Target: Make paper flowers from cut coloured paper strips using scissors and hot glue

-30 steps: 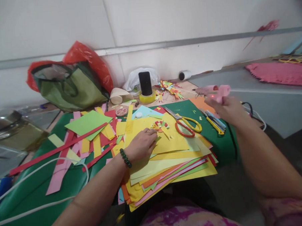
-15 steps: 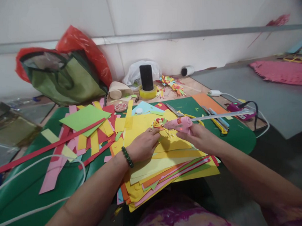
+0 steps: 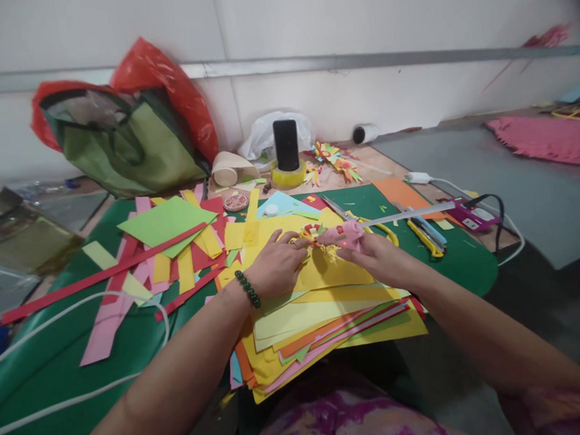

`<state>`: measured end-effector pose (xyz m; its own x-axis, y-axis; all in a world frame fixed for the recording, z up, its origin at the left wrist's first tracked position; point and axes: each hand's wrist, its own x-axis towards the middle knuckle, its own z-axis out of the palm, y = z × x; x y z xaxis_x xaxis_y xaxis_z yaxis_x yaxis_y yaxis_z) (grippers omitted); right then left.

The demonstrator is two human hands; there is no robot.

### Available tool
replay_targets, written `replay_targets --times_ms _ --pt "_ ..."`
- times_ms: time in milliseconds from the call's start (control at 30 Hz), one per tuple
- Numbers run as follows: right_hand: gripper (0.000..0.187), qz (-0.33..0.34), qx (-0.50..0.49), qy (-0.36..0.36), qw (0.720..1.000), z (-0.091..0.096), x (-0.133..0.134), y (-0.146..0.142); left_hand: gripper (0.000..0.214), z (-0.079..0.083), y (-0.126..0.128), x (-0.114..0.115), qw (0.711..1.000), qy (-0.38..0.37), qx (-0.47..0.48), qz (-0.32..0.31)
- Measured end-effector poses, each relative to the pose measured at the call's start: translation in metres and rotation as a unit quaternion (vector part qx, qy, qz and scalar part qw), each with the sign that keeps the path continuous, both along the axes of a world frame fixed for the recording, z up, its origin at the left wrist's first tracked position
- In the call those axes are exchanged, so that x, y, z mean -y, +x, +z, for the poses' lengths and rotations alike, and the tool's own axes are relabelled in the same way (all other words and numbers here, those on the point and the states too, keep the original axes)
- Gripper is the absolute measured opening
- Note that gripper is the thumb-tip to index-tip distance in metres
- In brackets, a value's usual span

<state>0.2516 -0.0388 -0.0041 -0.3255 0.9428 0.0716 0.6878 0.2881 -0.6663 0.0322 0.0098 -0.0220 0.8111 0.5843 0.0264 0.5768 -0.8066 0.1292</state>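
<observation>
My right hand [image 3: 376,258] is wrapped round a pink glue gun [image 3: 344,234]. A long clear glue stick [image 3: 405,214] sticks out behind it. The gun's nozzle points left and is at a small paper flower [image 3: 313,230] in red, yellow and green. My left hand [image 3: 280,263], with a green bead bracelet [image 3: 247,288] at the wrist, has its thumb and forefinger closed at the flower's left edge, other fingers lifted. The fingertips are partly hidden. Both hands are above a stack of coloured paper [image 3: 318,315], yellow sheet on top.
Scissors [image 3: 336,209] and yellow-handled cutters [image 3: 426,238] lie to the right, near a purple power strip [image 3: 472,216]. Paper strips [image 3: 105,277] cover the left side. A phone [image 3: 285,145] stands in a tape roll [image 3: 288,174], beside finished paper flowers [image 3: 335,159]. A white cable [image 3: 82,310] loops at left.
The left hand's outer fingers have lifted and spread. The glue gun's nozzle stays by the flower. The whole view has shifted slightly.
</observation>
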Motion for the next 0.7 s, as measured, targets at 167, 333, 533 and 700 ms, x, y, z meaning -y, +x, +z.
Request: replay_targets --times_ms 167,333,533,700 --pt "0.036 -0.017 0.021 -0.016 1.000 0.0009 -0.0035 0.0010 0.026 -0.0015 0.0011 -0.0001 1.000 -0.007 0.012 -0.002" --pt "0.037 -0.006 0.022 -0.017 1.000 0.0033 -0.0044 -0.0006 0.024 -0.0035 0.0012 -0.0003 1.000 -0.007 0.017 -0.004" --pt "0.037 0.011 0.004 -0.007 1.000 0.0016 -0.0058 -0.0004 0.025 -0.0056 0.0008 -0.0007 0.999 -0.008 0.033 -0.012" --pt "0.037 0.007 -0.001 -0.013 1.000 0.0034 -0.0034 -0.0019 0.023 -0.0047 0.0016 -0.0005 1.000 -0.007 0.023 -0.008"
